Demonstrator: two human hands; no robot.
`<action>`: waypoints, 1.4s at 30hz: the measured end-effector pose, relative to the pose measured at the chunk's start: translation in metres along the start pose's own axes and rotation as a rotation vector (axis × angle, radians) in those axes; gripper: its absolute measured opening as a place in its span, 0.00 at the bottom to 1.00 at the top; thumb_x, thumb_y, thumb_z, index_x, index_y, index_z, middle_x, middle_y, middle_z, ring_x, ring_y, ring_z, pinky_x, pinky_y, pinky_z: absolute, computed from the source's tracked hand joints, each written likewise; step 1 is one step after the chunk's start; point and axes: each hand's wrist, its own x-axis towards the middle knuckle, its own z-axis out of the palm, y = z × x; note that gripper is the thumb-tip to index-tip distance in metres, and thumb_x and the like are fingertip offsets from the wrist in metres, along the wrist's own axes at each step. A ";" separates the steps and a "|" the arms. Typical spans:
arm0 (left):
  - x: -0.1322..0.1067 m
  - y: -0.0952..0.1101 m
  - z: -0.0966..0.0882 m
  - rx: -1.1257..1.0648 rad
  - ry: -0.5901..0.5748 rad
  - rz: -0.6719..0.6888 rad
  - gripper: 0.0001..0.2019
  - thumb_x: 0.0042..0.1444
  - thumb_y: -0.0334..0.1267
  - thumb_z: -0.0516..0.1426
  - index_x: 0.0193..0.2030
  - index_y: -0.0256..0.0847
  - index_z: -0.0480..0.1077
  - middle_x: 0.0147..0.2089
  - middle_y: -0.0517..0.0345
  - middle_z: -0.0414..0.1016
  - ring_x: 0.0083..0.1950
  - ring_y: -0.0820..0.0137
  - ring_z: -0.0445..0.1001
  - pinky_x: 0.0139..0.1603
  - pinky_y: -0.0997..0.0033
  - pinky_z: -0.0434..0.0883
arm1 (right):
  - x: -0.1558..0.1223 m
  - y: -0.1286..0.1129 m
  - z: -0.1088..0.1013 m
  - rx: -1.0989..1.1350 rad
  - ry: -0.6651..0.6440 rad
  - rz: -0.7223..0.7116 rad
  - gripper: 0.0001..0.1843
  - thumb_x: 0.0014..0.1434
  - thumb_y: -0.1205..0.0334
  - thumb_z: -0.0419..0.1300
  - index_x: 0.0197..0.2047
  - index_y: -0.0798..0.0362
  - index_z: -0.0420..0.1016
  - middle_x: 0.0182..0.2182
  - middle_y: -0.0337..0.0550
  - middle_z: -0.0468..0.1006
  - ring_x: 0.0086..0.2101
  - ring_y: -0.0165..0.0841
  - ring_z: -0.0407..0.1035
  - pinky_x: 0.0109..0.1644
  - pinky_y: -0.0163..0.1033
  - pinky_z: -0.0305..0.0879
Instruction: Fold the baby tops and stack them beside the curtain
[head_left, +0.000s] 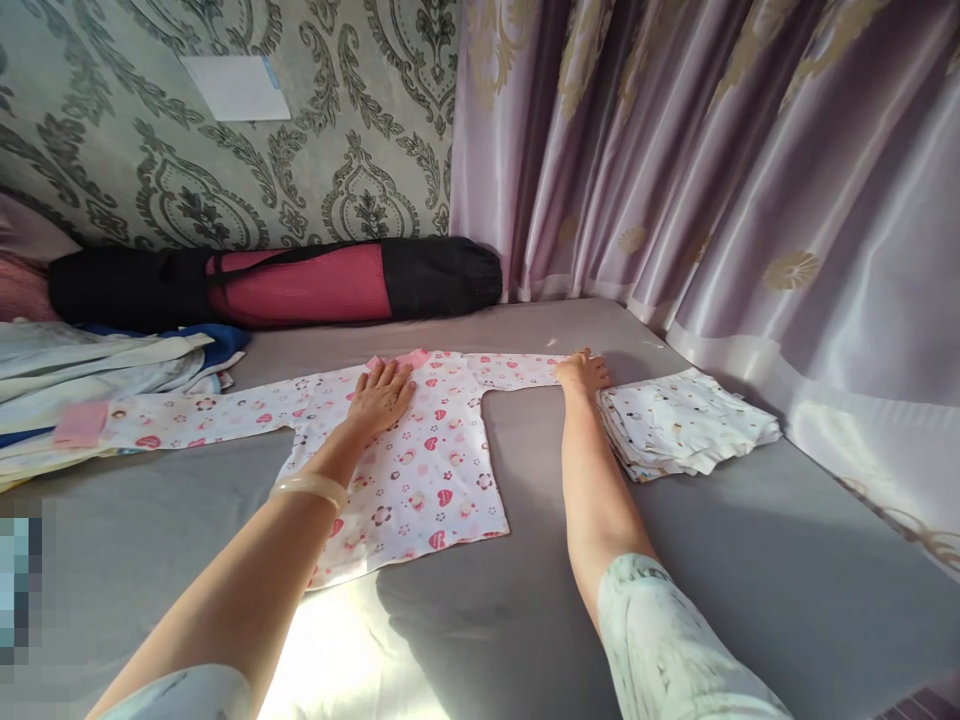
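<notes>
A child's long-sleeved shirt point(442, 470), white with pink hearts and flowers, lies spread on the grey bed sheet point(517, 630). My left hand point(381, 395) rests flat on its upper chest just below the pink collar, fingers spread. One sleeve stretches left to a pink cuff point(81, 424). At the end of the other sleeve is my right hand point(585, 371), its fingers bent over the cuff, which it hides. Close to the right hand sits a stack of folded white printed clothes point(686, 422).
Loose clothes point(112, 365) are heaped at the left, partly under the left sleeve. Along the patterned wall lies a long black and red bag point(300, 285). Lilac curtains point(712, 170) hang along the bed's right side. Sunlight falls on the sheet in front.
</notes>
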 end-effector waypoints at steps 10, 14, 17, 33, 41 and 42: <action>0.000 0.000 0.000 -0.005 -0.002 0.002 0.32 0.68 0.52 0.33 0.75 0.45 0.45 0.77 0.52 0.43 0.77 0.57 0.40 0.72 0.48 0.44 | 0.001 -0.001 -0.006 0.131 -0.015 0.102 0.33 0.55 0.58 0.66 0.61 0.64 0.66 0.59 0.68 0.66 0.59 0.50 0.61 0.58 0.47 0.61; -0.002 0.002 -0.003 -0.007 0.004 0.005 0.31 0.69 0.51 0.34 0.75 0.43 0.46 0.77 0.49 0.42 0.77 0.55 0.40 0.72 0.48 0.45 | 0.003 -0.002 -0.006 0.142 -0.087 0.114 0.28 0.55 0.56 0.65 0.55 0.62 0.73 0.56 0.66 0.68 0.57 0.51 0.63 0.58 0.49 0.60; -0.005 0.003 -0.002 -0.013 0.057 0.012 0.30 0.69 0.50 0.36 0.73 0.42 0.52 0.76 0.44 0.44 0.76 0.53 0.42 0.72 0.47 0.47 | 0.003 -0.003 -0.006 0.163 -0.086 0.107 0.24 0.54 0.58 0.63 0.54 0.58 0.75 0.57 0.63 0.68 0.58 0.52 0.62 0.58 0.51 0.59; 0.047 0.079 0.000 -0.286 0.263 0.553 0.19 0.64 0.37 0.47 0.56 0.38 0.72 0.61 0.44 0.70 0.62 0.58 0.67 0.66 0.54 0.62 | 0.012 -0.016 -0.022 1.167 -0.311 0.198 0.11 0.51 0.72 0.60 0.38 0.50 0.71 0.26 0.34 0.76 0.29 0.31 0.73 0.34 0.38 0.73; 0.046 0.093 0.000 -0.238 0.056 0.338 0.27 0.66 0.51 0.45 0.66 0.41 0.62 0.72 0.50 0.58 0.70 0.50 0.54 0.67 0.47 0.55 | 0.013 -0.018 -0.045 1.535 -0.365 0.400 0.07 0.55 0.74 0.57 0.35 0.52 0.69 0.23 0.35 0.75 0.25 0.28 0.71 0.28 0.32 0.72; 0.045 0.094 -0.003 -0.226 0.028 0.325 0.29 0.65 0.54 0.44 0.68 0.42 0.60 0.73 0.50 0.56 0.71 0.48 0.53 0.68 0.47 0.54 | 0.013 -0.018 -0.045 1.561 -0.371 0.410 0.07 0.55 0.74 0.57 0.35 0.53 0.69 0.23 0.35 0.75 0.24 0.27 0.71 0.27 0.32 0.71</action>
